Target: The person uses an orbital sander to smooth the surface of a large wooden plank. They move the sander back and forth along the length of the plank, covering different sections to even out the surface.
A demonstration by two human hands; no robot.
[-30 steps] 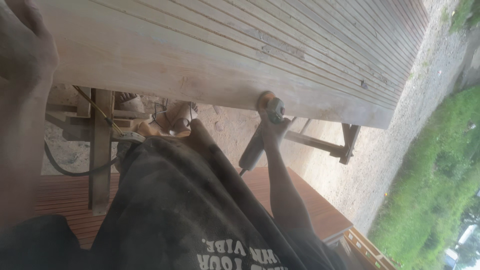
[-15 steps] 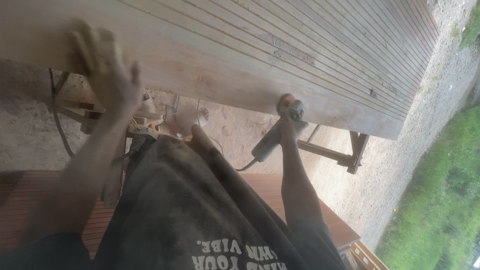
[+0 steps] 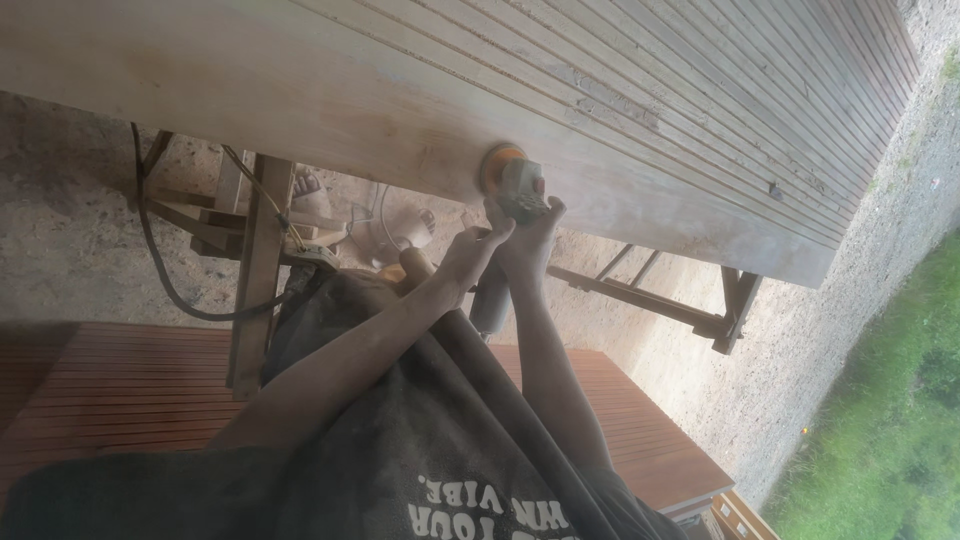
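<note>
— Two hands on one tool, head view. The right hand [image 3: 528, 240] is wrapped round the grinder [image 3: 510, 200] just behind its head; the left hand [image 3: 475, 255] is closed on the grinder's body right beside it, the two hands touching.

— Where does the grinder sit?

— Its orange disc is pressed against the near edge of the pale grooved panel [image 3: 600, 110], roughly mid-length. The grey body runs down from the disc between the hands.

— What carries the panel?

— Metal trestle legs [image 3: 735, 310] at the right end, a wooden stand [image 3: 255, 270] at the left. A black cable [image 3: 160, 270] loops past the stand over sandy ground [image 3: 60, 230].

— Anything else?

— A reddish slatted board [image 3: 130, 380] lies below the arms, partly hidden by the person's dark shirt [image 3: 420, 450]. Grass [image 3: 890, 400] fills the right edge.
</note>
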